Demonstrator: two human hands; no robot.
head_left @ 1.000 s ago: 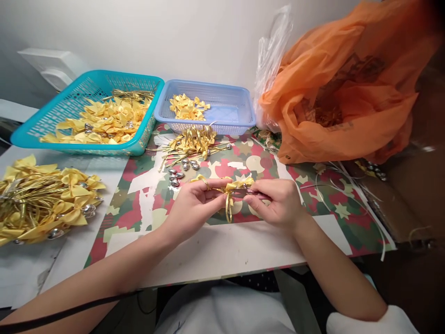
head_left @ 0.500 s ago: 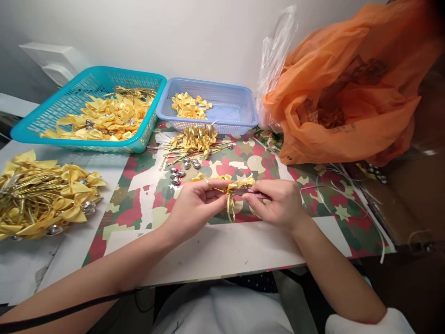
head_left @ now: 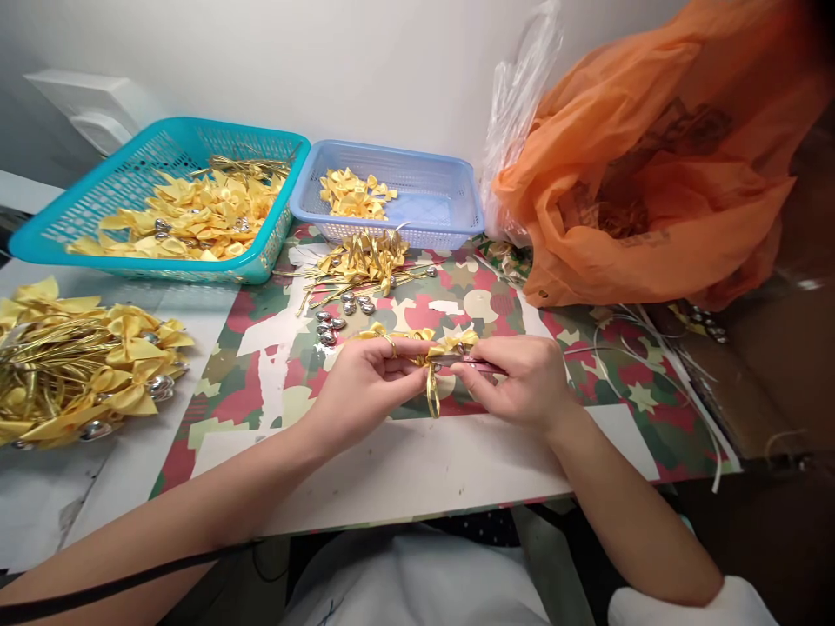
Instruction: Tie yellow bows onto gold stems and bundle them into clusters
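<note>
My left hand point(head_left: 375, 374) pinches a yellow ribbon bow point(head_left: 450, 346) between thumb and forefinger, and a loop of gold cord point(head_left: 432, 396) hangs down from it. My right hand point(head_left: 522, 378) is closed around a small pinkish tool point(head_left: 484, 367) whose thin tip points at the bow; its exact kind is mostly hidden by my fingers. Behind my left fingers, more yellow ribbon shows. Several silver beads point(head_left: 330, 326) lie on the patterned sheet just beyond my left hand, and a heap of bows with gold cords point(head_left: 369, 261) sits farther back.
A teal basket point(head_left: 254, 269) of bows stands at the back left, beside a blue basket point(head_left: 450, 230) with fewer bows. A pile of finished-looking bows point(head_left: 97, 365) lies at left. An orange plastic bag point(head_left: 606, 269) stands open at right, near white strips point(head_left: 610, 374).
Both hands stay almost in place on the bow. The tool in my right hand has shifted slightly, and the whole view has moved a little.
</note>
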